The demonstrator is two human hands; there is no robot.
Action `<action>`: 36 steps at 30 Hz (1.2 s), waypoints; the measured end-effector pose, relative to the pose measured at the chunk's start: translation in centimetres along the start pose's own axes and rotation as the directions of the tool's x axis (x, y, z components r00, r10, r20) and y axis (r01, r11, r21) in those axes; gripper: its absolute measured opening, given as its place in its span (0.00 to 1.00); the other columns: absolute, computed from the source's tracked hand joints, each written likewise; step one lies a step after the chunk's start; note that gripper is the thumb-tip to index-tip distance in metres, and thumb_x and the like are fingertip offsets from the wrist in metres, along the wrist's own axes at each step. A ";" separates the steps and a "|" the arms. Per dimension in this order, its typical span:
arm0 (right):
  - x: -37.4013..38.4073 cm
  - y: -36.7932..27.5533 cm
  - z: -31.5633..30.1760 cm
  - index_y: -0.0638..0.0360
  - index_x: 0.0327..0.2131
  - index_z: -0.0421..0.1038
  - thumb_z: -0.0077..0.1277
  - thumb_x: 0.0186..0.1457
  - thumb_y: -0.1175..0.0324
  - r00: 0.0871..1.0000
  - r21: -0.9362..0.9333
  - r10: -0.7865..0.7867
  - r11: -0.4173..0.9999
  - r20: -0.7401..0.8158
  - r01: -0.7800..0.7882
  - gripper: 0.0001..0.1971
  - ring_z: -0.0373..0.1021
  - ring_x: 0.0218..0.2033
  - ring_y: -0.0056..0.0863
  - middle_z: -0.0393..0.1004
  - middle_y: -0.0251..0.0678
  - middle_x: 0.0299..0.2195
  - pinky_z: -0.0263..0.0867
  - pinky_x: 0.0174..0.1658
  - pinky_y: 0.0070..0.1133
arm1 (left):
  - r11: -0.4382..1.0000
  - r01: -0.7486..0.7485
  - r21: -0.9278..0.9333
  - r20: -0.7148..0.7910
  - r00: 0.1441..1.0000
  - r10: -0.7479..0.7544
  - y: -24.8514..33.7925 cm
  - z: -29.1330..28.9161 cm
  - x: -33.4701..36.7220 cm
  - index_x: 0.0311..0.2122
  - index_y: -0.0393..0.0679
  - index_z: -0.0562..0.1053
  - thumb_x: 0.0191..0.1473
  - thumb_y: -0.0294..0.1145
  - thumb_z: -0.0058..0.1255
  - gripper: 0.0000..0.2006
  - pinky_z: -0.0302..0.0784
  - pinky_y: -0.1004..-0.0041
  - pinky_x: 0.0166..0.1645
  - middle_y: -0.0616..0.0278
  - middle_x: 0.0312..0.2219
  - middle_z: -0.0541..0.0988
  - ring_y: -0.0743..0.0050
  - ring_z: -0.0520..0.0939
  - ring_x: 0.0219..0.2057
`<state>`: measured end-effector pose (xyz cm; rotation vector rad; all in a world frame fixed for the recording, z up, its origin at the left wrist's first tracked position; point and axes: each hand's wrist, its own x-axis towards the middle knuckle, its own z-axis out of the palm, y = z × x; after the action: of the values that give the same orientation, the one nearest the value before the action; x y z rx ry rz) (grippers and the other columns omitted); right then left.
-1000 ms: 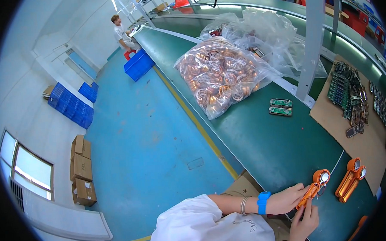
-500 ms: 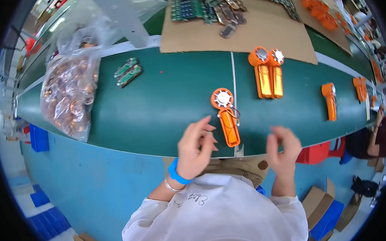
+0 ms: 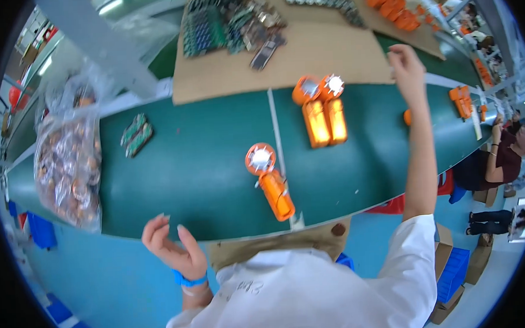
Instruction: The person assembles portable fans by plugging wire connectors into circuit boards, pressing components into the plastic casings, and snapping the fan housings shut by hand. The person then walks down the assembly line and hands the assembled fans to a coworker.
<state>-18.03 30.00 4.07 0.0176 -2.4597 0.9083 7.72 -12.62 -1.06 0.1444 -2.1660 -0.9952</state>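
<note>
Broadly, a green table (image 3: 210,166) is curving across the view, carrying a tan cardboard sheet (image 3: 331,49) heaped with loose circuit boards (image 3: 207,28). At left, a clear bag of copper-coloured parts (image 3: 69,172) is bulging. Right of a pale seam (image 3: 274,116), a pair of orange units (image 3: 318,120) is lying side by side; a single orange unit (image 3: 270,184) is resting, slightly tilted, just left of it, untouched. The left hand (image 3: 177,250) is hovering by the near edge, fingers loosely spread, holding nothing visible. The right hand (image 3: 409,69) is hovering beside the sheet's right end, fingers partly curled; whether they are gripping anything, I cannot tell. Seemingly done: silvery discs (image 3: 260,157) are showing on all three units. Apparently left: many boards, including two small green boards (image 3: 139,140) near the bag, are lying unused.
</note>
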 end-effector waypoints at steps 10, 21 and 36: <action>8.7 5.6 9.1 0.60 0.32 0.72 0.49 0.49 0.67 0.997 -0.272 -0.026 0.961 0.075 0.046 0.08 0.69 0.36 0.42 0.71 0.44 0.32 0.65 0.39 0.31 | 0.911 -0.176 0.374 0.133 0.982 0.135 -3.2 0.7 -3.7 0.46 0.34 0.60 0.48 0.19 0.36 0.16 0.54 0.46 0.55 0.44 0.47 0.61 0.44 0.62 0.50; 12.8 6.7 14.9 0.57 0.28 0.74 0.50 0.48 0.62 0.990 -0.737 -0.020 0.669 -0.139 -0.091 0.09 0.66 0.42 0.35 0.69 0.38 0.37 0.58 0.43 0.32 | 0.908 -0.198 0.369 0.155 0.977 0.150 -4.0 0.7 -4.0 0.41 0.35 0.63 0.47 0.17 0.30 0.15 0.52 0.36 0.56 0.47 0.43 0.59 0.51 0.63 0.47; -14.6 -17.5 0.8 0.57 0.29 0.70 0.57 0.37 0.80 0.873 0.132 -0.463 0.885 0.154 0.446 0.11 0.66 0.27 0.30 0.69 0.33 0.26 0.63 0.29 0.24 | 0.899 0.022 -0.438 0.298 0.947 0.122 1.0 0.8 -2.0 0.48 0.35 0.61 0.51 0.22 0.41 0.17 0.61 0.57 0.55 0.48 0.46 0.65 0.53 0.67 0.49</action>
<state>-2.51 13.54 7.24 0.7140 -2.4105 0.8314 8.82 -10.66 -1.84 -0.3083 -2.1473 -1.5332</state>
